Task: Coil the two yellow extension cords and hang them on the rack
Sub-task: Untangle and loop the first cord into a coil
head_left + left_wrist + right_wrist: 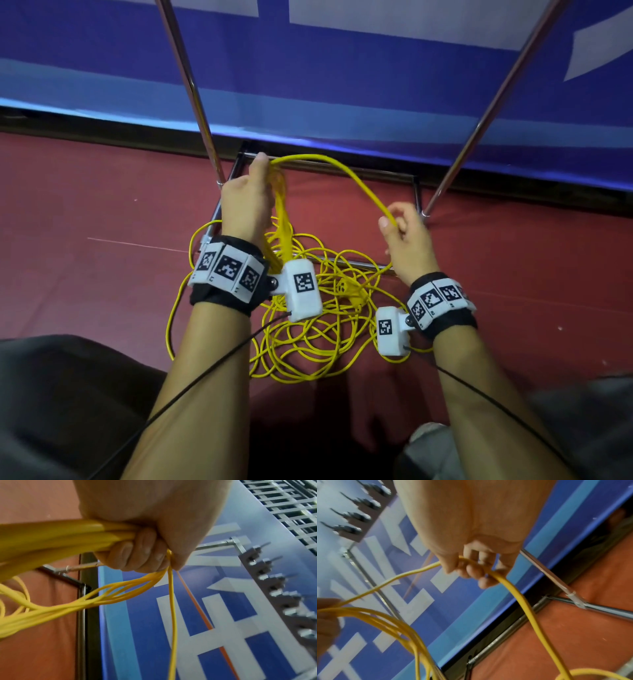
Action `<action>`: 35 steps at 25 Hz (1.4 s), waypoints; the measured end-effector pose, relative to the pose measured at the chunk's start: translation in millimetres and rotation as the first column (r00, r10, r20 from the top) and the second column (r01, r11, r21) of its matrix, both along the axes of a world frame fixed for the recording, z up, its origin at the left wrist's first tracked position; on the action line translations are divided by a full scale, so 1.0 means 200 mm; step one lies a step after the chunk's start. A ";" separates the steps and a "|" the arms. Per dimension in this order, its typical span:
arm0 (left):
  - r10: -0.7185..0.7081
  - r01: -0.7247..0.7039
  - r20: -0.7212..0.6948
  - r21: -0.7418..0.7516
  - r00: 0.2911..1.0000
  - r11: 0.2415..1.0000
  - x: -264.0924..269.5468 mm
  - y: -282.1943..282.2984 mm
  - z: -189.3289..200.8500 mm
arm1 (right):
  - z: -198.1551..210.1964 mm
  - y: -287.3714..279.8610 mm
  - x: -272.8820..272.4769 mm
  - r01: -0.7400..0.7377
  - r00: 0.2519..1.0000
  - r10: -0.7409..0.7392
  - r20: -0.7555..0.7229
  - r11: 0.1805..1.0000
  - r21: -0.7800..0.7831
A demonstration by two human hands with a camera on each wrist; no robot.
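My left hand (255, 192) grips a bundle of several yellow cord loops (68, 536), fingers curled tightly round them (142, 553); the loops hang down from my fist. One strand of the yellow cord (346, 173) arcs from that fist over to my right hand (399, 226), which holds it between thumb and curled fingers (471, 570). Below both wrists a loose tangle of yellow cord (308, 346) lies on the red floor. The rack's hook bar (274, 588) shows high up in the wrist views.
Two slanted chrome poles (191, 92) (493, 109) rise from a metal base frame (342, 171) on the red floor (102, 212), against a blue and white banner wall (342, 85). My dark-clothed knees (61, 394) sit at the bottom corners.
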State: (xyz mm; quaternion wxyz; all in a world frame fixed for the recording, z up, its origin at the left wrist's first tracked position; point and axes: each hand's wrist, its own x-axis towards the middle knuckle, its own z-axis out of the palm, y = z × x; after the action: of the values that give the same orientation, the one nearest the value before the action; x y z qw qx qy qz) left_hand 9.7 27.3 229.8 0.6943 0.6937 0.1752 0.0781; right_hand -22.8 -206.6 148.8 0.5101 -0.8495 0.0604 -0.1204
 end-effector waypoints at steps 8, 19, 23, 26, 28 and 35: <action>-0.180 0.179 0.062 0.033 0.982 0.983 0.00 -0.07 -0.04 | 0.36 0.14 -0.02 -0.224 0.972 0.219 -0.079 0.783 -0.581; -0.561 0.559 0.121 0.055 0.819 0.828 -0.05 -0.26 -0.02 | 0.47 0.23 -0.01 -0.210 0.946 0.213 0.244 0.977 -0.039; -0.579 0.585 0.136 -0.004 0.804 0.811 -0.08 -0.26 0.03 | 0.38 0.18 0.04 -0.060 0.987 0.056 0.152 0.998 0.021; -0.507 0.517 0.162 -0.028 0.847 0.855 -0.08 -0.22 0.06 | 0.31 0.14 0.04 -0.248 0.968 0.250 0.002 0.958 0.144; -0.437 0.448 0.160 -0.037 0.885 0.893 -0.06 -0.18 0.06 | 0.28 0.10 0.03 -0.358 0.930 0.366 0.016 0.899 0.251; -0.503 0.515 0.122 -0.094 0.855 0.852 -0.04 -0.12 0.03 | 0.33 0.09 0.04 -0.288 0.951 0.251 0.180 0.933 0.216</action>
State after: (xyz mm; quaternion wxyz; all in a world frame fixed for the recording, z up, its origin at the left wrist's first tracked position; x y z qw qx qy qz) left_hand 1.9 2.5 235.9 0.7391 0.6665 -0.0426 -0.0874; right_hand -13.9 -189.4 214.1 0.6237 -0.7704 -0.0811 -0.1040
